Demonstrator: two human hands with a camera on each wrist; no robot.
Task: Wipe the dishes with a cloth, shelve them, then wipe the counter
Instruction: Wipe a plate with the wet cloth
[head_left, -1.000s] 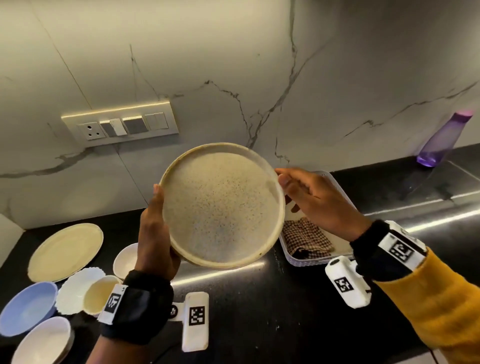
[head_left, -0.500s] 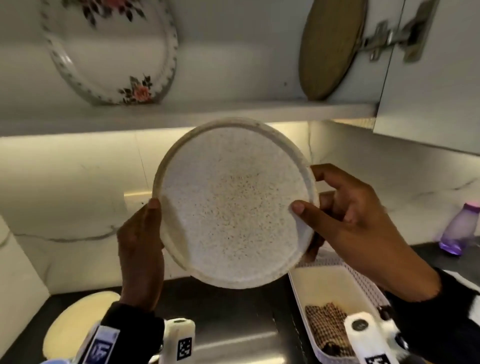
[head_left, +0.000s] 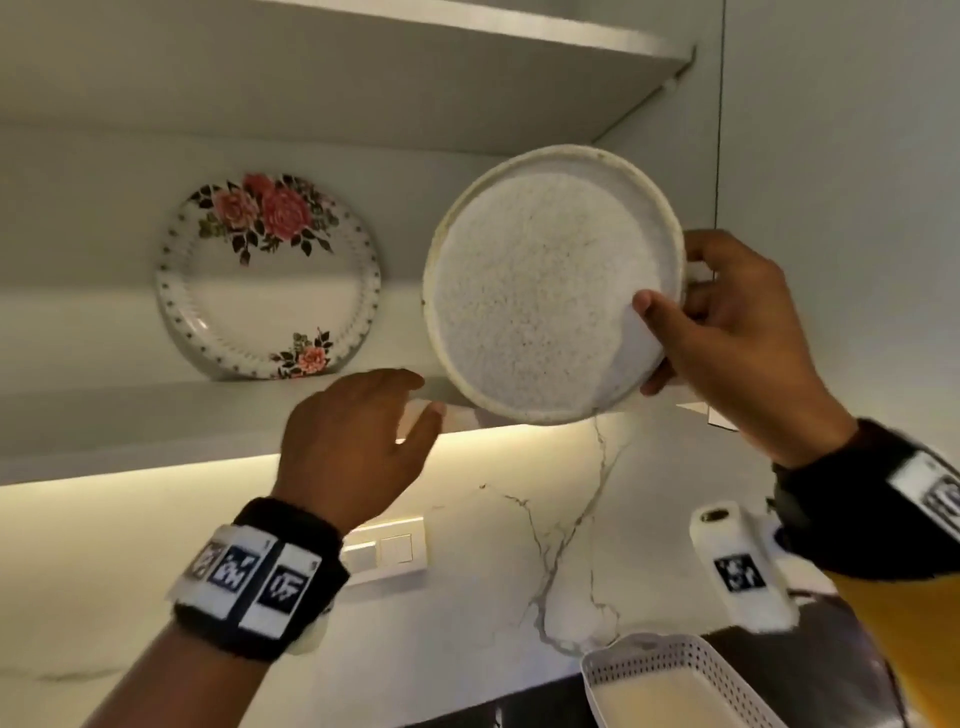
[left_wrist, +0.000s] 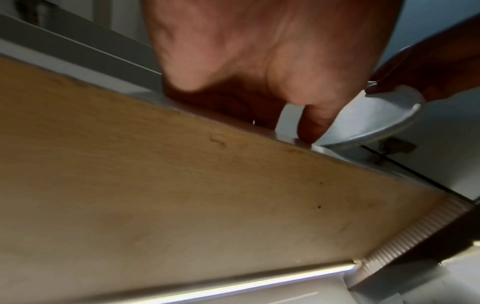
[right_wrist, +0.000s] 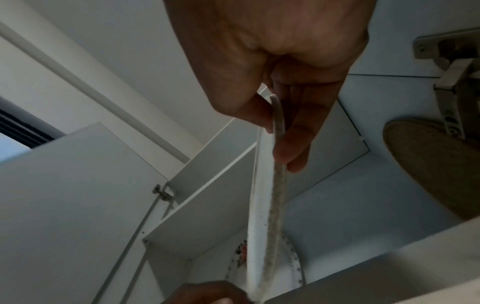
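A round speckled cream plate (head_left: 540, 291) is held upright in front of the lower cabinet shelf (head_left: 156, 410). My right hand (head_left: 675, 317) pinches its right rim, thumb on the face and fingers behind. In the right wrist view the plate (right_wrist: 275, 185) shows edge-on between the thumb and fingers of my right hand (right_wrist: 280, 131). My left hand (head_left: 421, 400) holds nothing. It sits below and left of the plate, fingers relaxed at the shelf's front edge. The left wrist view shows my left hand (left_wrist: 298, 115) with fingertips touching that edge, the plate (left_wrist: 376, 123) just beyond.
A floral plate (head_left: 267, 278) leans upright at the back of the shelf, left of the speckled one. A brownish plate (right_wrist: 428, 174) stands further right near a door hinge (right_wrist: 451, 61). An upper shelf (head_left: 467, 31) is overhead. A white perforated basket (head_left: 675, 686) sits on the counter below.
My left hand has let go of the plate and dropped to the shelf edge. My right hand alone has carried the plate up and right, in front of the shelf.
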